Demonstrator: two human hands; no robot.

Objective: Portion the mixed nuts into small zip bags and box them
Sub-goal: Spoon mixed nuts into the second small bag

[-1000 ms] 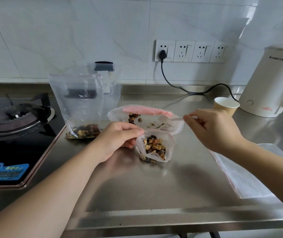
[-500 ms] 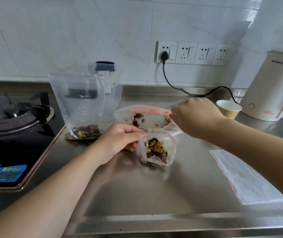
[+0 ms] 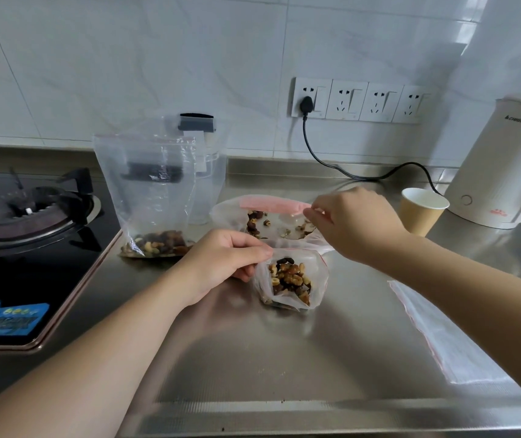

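stove [image 3: 28, 216]: far left, beside steel counter [image 3: 252, 358]
tall zip bag [image 3: 154, 191]: upright, nuts at bottom
left hand [image 3: 221, 263]: pinches small zip bag [image 3: 294, 279] rim, nuts inside
right hand [image 3: 354, 226]: fingers curled at nut bag [image 3: 271, 222] mouth; grasp unclear
paper cup [image 3: 420, 210], kettle [image 3: 502, 165]: right rear
flat bags [image 3: 442, 336]: right

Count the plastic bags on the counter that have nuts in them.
3: tall bag by the stove, pink-strip bag behind, small bag held by the left hand.
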